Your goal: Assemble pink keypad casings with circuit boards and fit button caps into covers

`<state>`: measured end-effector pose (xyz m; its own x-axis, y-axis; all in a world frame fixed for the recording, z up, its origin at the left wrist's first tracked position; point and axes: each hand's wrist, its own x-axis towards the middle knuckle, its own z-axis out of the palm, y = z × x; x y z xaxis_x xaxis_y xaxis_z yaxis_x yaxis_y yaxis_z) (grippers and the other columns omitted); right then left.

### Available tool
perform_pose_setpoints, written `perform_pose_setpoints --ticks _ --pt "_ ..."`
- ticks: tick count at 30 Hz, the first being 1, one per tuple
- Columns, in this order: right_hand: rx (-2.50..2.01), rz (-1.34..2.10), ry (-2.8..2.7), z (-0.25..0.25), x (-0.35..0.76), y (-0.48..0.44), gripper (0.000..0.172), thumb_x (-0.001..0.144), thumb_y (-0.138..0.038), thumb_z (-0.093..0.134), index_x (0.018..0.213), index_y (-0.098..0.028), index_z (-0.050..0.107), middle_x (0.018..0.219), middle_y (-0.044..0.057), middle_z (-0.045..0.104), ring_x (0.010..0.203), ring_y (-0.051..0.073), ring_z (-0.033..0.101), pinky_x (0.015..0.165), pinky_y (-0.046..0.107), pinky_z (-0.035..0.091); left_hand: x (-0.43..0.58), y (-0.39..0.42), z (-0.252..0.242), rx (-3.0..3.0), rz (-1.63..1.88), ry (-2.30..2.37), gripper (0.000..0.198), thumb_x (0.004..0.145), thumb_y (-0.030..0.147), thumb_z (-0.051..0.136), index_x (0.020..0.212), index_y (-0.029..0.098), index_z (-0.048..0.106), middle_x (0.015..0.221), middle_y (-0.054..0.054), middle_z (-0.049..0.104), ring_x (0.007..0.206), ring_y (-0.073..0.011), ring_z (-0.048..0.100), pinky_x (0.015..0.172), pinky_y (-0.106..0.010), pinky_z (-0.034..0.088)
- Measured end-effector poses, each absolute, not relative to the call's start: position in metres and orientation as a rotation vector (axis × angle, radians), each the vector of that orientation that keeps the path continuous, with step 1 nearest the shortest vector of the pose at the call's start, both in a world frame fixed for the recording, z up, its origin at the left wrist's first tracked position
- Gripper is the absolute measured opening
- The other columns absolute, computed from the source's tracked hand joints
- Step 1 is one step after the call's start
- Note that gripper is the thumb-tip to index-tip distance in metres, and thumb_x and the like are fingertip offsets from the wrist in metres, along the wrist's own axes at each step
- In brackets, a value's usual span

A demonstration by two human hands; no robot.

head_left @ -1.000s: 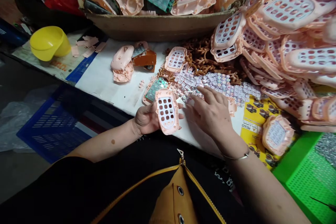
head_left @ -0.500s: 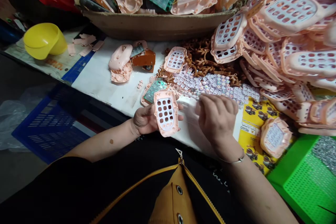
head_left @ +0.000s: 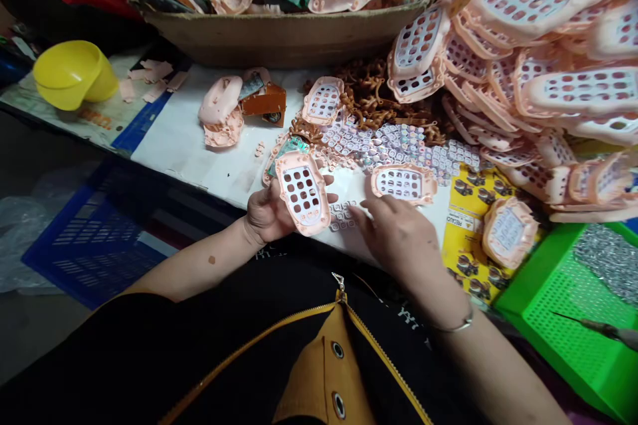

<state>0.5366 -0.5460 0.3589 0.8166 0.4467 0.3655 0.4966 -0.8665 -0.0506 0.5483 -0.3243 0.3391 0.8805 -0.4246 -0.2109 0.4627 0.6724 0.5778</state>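
Observation:
My left hand grips a pink plastic shell by its edge, its white panel of square holes facing up. Between that shell and my right hand is a small translucent sheet of keypad buttons, pinched at its right edge by my curled fingers. Just beyond the right hand lies another pink shell, with pale pieces in its holes. Behind the held shell, a pink part with a green circuit board is partly hidden. Loose small printed buttons are spread beyond both hands.
A large heap of pink shells fills the right side. A cardboard box of parts stands at the back, near brown plastic pieces. At right is a green basket with screws; a yellow bowl sits left.
My right hand has moved left and down, bringing the keypad sheet close to the held shell. The shell beyond that hand now shows. The view has shifted slightly.

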Motion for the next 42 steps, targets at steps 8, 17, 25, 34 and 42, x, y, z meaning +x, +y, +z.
perform_pose_setpoints --ticks 8,17,25,34,42 --pt "-2.632 -0.468 -0.584 0.356 0.514 -0.54 0.026 0.101 -0.027 0.049 0.091 -0.016 0.07 0.079 0.009 0.071 0.066 0.019 0.061 0.064 0.033 0.044 0.547 -0.313 0.361 0.716 -0.396 0.022 0.101 0.058 0.069 0.086 0.142 0.023 0.054 0.126 -0.015 0.07 0.117 -0.0429 0.066 0.098 -0.056 0.054" --pt "-1.359 -0.197 0.273 0.35 0.52 -0.56 0.033 0.077 -0.05 0.082 0.086 -0.02 0.071 0.071 -0.001 0.069 0.056 0.014 0.067 0.057 0.032 0.062 0.545 -0.349 0.347 0.547 -0.779 0.036 0.068 0.061 0.056 0.09 0.114 0.018 0.072 0.114 -0.013 0.076 0.1 -0.0338 0.074 0.087 -0.044 0.058" --pt "-2.132 -0.778 -0.529 0.357 0.504 -0.548 0.028 0.093 -0.013 0.065 0.119 -0.022 0.071 0.103 0.009 0.079 0.091 0.021 0.077 0.079 0.032 0.065 0.545 -0.355 0.334 0.582 -0.835 0.097 0.067 0.062 0.058 0.088 0.108 0.013 0.073 0.103 -0.013 0.077 0.099 -0.0298 0.071 0.094 -0.042 0.052" --pt "-2.272 -0.679 -1.113 0.357 0.515 -0.546 0.033 0.093 -0.003 0.056 0.124 -0.014 0.064 0.118 0.016 0.075 0.112 0.026 0.071 0.095 0.043 0.061 0.546 -0.352 0.338 0.575 -0.875 0.076 0.075 0.052 0.056 0.095 0.11 0.014 0.074 0.105 -0.011 0.075 0.094 -0.0217 0.068 0.092 -0.034 0.052" --pt "-2.263 -0.544 -1.228 0.367 0.517 -0.551 0.022 0.098 -0.018 0.057 0.117 -0.009 0.064 0.117 0.02 0.073 0.11 0.027 0.07 0.098 0.044 0.06 0.545 -0.35 0.337 0.614 -0.887 0.012 0.074 0.054 0.054 0.094 0.114 0.016 0.073 0.118 -0.014 0.072 0.105 -0.0271 0.067 0.093 -0.036 0.051"
